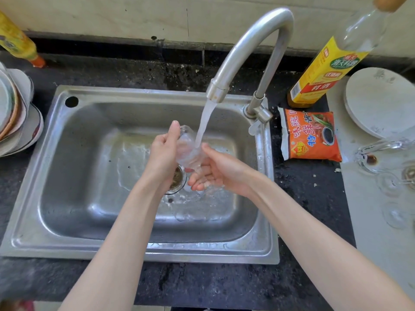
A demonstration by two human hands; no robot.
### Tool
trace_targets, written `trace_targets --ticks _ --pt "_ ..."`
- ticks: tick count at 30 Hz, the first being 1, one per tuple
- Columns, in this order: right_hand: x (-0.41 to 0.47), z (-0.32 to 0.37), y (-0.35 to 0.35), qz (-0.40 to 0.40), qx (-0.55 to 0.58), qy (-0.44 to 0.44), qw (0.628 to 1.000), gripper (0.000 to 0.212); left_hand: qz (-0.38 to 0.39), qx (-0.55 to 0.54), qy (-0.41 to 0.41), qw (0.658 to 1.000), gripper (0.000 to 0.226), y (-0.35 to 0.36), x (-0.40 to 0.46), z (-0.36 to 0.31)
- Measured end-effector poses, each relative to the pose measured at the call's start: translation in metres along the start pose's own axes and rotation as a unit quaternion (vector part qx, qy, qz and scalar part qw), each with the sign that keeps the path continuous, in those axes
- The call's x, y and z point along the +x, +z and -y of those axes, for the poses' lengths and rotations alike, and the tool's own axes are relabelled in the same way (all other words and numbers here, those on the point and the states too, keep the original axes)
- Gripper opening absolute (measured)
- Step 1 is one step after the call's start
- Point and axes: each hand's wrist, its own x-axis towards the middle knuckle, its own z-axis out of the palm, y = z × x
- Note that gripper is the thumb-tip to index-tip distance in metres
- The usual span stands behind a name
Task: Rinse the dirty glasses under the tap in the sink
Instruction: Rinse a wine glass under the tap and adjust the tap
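Note:
A clear glass [187,149] lies tilted between both hands over the steel sink [74,158], right above the drain. Water runs from the curved tap [238,55] onto the glass's side. My left hand [164,151] grips the glass near its upper end, thumb along the top. My right hand [215,171] cups the lower end from the right, its fingers curled under it. More clear stemmed glasses [381,158] lie and stand on the pale counter at the right; one has a dark stain in it.
A stack of plates and bowls [15,113] sits left of the sink. Right of the tap lie an orange sauce packet [311,135], a yellow-labelled bottle [323,70] and white plates [379,99]. Another yellow bottle [18,41] stands at the back left.

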Motion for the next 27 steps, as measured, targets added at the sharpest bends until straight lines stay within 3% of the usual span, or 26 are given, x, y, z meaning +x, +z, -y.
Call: trace_targets --ticks 3,5,7,9,12,15,18,24,27 --pt "-0.007 0.006 -0.001 -0.015 -0.018 -0.003 1.0 0.044 -0.008 -0.126 -0.101 0.987 0.054 0.004 0.005 0.002" --pt "-0.008 0.013 0.0 -0.048 0.022 0.001 0.999 0.037 -0.023 -0.245 -0.195 0.949 0.056 0.004 0.008 0.005" --pt "-0.007 0.018 0.0 -0.088 0.057 0.002 0.994 0.038 -0.057 -0.331 -0.251 0.908 0.043 0.006 0.01 0.009" --pt "-0.006 0.022 0.002 -0.11 0.054 0.001 0.993 0.043 -0.07 -0.363 -0.261 0.892 0.038 0.006 0.013 0.013" --pt "-0.003 0.029 0.006 -0.127 0.063 -0.006 0.99 0.047 -0.06 -0.384 -0.274 0.88 0.047 0.0 0.029 0.024" --pt "0.0 0.039 0.011 -0.131 0.12 -0.009 0.984 0.036 -0.023 -0.407 -0.315 0.857 0.055 -0.009 0.041 0.032" --pt "0.003 0.04 0.012 -0.128 0.119 0.004 0.985 0.029 -0.044 -0.462 -0.321 0.826 0.057 -0.009 0.041 0.035" --pt "0.012 0.023 0.001 -0.206 0.153 -0.003 0.967 0.027 -0.098 -0.482 -0.242 0.836 0.07 0.0 0.034 0.02" --pt "0.017 0.012 -0.001 -0.246 0.151 0.018 0.957 0.029 -0.088 -0.435 -0.194 0.875 0.07 0.009 0.026 0.012"
